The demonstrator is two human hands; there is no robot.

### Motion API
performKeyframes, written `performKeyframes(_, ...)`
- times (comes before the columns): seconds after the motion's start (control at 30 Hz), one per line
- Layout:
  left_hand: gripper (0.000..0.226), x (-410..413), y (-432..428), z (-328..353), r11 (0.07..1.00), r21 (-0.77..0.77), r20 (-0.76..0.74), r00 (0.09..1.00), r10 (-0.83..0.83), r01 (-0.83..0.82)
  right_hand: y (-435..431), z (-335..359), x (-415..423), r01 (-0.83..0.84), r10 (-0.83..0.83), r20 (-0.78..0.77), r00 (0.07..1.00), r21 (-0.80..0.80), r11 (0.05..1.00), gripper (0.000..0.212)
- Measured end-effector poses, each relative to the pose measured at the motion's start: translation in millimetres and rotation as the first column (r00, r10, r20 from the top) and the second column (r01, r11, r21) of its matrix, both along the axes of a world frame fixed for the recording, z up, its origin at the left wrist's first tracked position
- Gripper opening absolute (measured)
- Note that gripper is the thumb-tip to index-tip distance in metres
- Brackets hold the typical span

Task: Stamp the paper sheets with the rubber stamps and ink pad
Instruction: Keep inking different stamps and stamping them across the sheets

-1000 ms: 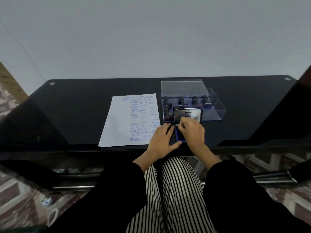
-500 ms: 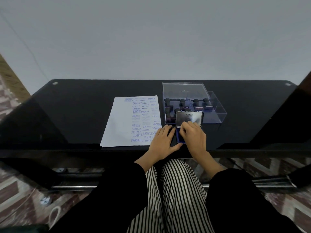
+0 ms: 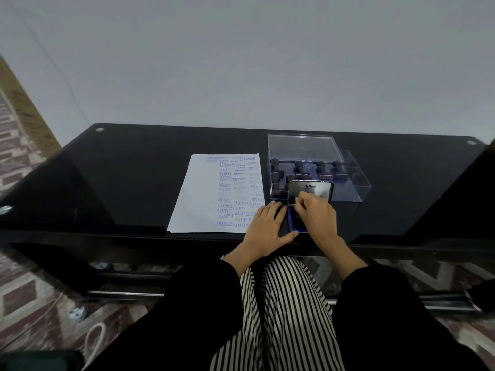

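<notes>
**Ink pad open at the front edge, both hands on it**

The paper sheet [image 3: 214, 194] lies flat on the black glass surface [image 3: 120, 178]. Its right half is crowded with blue prints (SAMPLE, FRAGILE, AIR MAIL) and its left half is blank.

Just right of the sheet is the ink pad [image 3: 296, 224], a blue tray close to the near edge. Its lid [image 3: 312, 190] is tipped up at the far side, with the Artline label facing the camera.

Behind the lid is a clear box [image 3: 357, 183] with its own cover raised. The rubber stamps [image 3: 300, 166] stand inside it in rows with their dark round handles up.

The left hand [image 3: 265, 226] lies palm down — fingers [image 3: 270, 210] straight and relaxed, gripping nothing. It covers the sheet's near right corner, and the thumb reaches to the pad's near left corner.

The right hand [image 3: 317, 214] is over the pad with its fingers [image 3: 301, 200] curled against the lower part of the lid. They look like they're pinching the lid, but the hand hides the actual contact, so I can't be sure.

Black sleeves and striped trousers fill the bottom of the view.
</notes>
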State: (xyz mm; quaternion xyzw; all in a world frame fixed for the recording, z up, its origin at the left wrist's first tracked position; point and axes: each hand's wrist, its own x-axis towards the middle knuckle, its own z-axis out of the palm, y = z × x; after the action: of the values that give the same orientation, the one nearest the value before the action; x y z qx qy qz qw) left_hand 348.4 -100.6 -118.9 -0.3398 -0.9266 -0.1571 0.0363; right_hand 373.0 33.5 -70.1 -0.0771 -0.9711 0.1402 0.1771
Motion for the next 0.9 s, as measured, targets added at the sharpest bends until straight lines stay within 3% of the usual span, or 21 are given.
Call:
performKeyframes(0.17,0.092,0.8,-1.4,7.5,1.0,-0.002,0.02,1.0,-0.017,0.017,0.4,3.2,7.2,-0.053,0.054,-0.012,0.998,0.027,0.998,0.027)
performKeyframes(0.3,0.072,0.8,-8.0,22.2,0.997,0.064,0.087,0.995,-0.047,0.041,2.6,8.9,7.7,-0.051,0.043,0.07,0.997,0.12,0.991,0.027)
performKeyframes(0.47,0.04,-6.7,-36.3,55.1,0.976,0.209,0.09,0.993,-0.072,0.052,-3.7,23.6,6.5,-0.017,0.017,-0.009,1.0,0.011,1.0,0.03)
performKeyframes(0.67,0.029,-39.6,-88.0,86.4,0.955,0.273,0.012,0.994,0.112,-0.111,-32.1,60.9,-25.6,-0.13,0.126,-0.058,0.99,-0.057,0.99,0.028)
performKeyframes(0.9,0.029,-83.5,-132.5,101.3,0.895,0.317,0.054,0.948,0.313,-0.314,-75.4,88.8,-88.3,-0.225,0.226,-0.022,0.974,0.035,0.974,0.032)
